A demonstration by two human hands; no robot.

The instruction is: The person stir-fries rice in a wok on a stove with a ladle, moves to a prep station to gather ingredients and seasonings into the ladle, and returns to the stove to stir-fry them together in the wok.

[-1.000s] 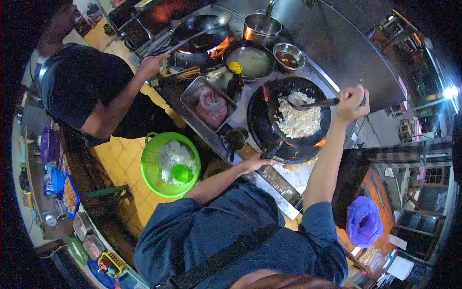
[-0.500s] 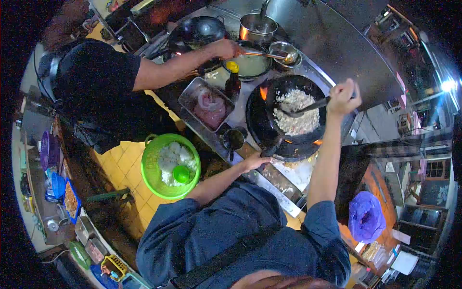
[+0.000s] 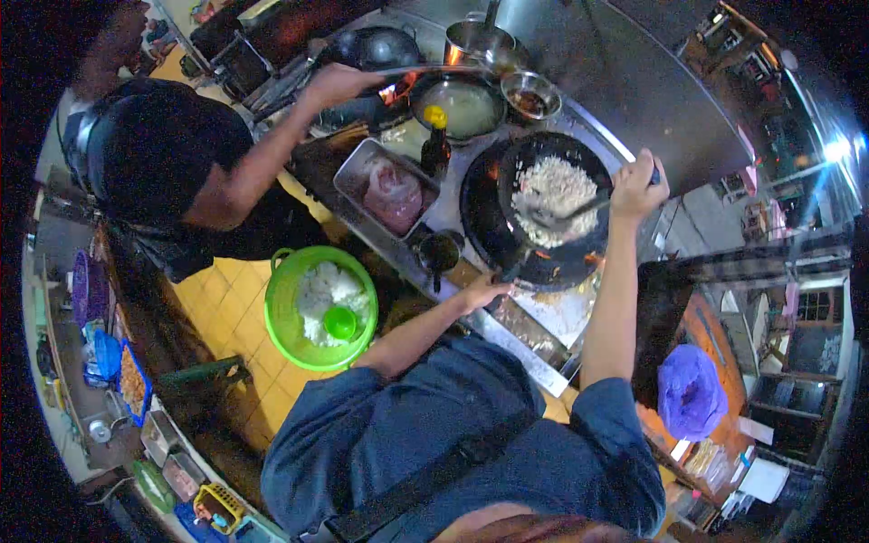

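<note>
I note right hand [image 3: 639,188] gripping utensil [image 3: 587,207] in wok [image 3: 594,163]; left hand [image 3: 483,292] closed on wok handle [image 3: 517,265], by table's [image 3: 536,364] near edge.

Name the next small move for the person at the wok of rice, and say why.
Probably one short stroke: the right hand could draw the utensil through the rice and turn it over. The utensil's head lies in the rice, which is gathered in the wok, and the left hand holds the wok's handle, which should steady it.
</note>
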